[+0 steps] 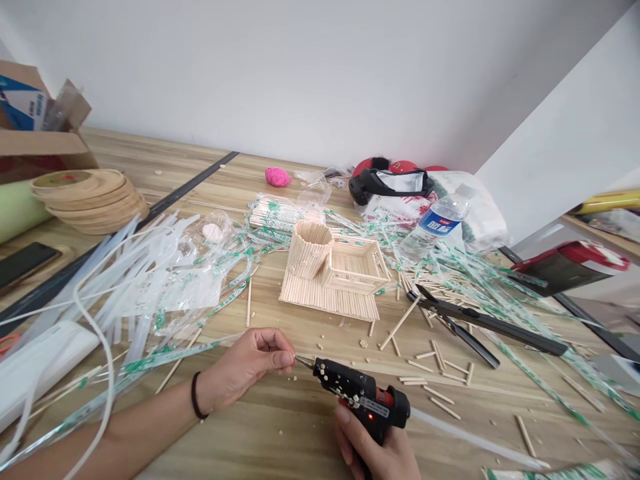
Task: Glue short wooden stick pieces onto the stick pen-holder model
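My right hand (375,453) is wrapped round the handle of a black hot glue gun (347,387), whose red light glows and whose body is dotted with small pale wood bits. A long clear glue stick (470,437) trails from its back. At the gun's nozzle, my left hand (255,363) is closed in a pinch; anything between its fingertips is too small to make out. Beyond both hands stands a model built of thin wooden sticks (330,307): a flat base carrying a round cup-like part (310,250) and an open rectangular box (356,267).
Cut wooden sticks (440,360) and black scissors (465,320) lie right of the model. Clear glue sticks (145,293), wrappers, a white cable (107,360) and a power strip (45,370) spread on the left. A water bottle (437,223) and pink yarn (278,177) stand behind.
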`<state>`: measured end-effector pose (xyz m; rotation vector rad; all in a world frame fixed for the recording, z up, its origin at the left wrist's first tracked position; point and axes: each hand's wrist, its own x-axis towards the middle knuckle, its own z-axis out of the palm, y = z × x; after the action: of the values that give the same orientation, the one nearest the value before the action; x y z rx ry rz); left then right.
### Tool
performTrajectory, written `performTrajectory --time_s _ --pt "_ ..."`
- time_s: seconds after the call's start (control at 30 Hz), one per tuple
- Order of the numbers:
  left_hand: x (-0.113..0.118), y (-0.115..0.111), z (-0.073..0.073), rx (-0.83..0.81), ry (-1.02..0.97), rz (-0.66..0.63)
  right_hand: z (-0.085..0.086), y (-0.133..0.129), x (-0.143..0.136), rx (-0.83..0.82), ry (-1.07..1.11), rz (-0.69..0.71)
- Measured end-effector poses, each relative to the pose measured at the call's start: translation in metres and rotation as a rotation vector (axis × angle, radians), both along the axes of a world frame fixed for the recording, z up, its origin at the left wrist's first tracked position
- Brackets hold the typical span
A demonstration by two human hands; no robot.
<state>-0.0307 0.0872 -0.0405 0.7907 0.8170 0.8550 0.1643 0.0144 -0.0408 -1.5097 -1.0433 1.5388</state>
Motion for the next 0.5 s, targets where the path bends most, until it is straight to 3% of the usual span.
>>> performTrajectory --time_s 0.5 --pt "-0.0003 -0.0006 0.0004 -0.019 -0.009 0.008 0.0030 0.0001 0.0004 -0.008 -0.009 0.020"
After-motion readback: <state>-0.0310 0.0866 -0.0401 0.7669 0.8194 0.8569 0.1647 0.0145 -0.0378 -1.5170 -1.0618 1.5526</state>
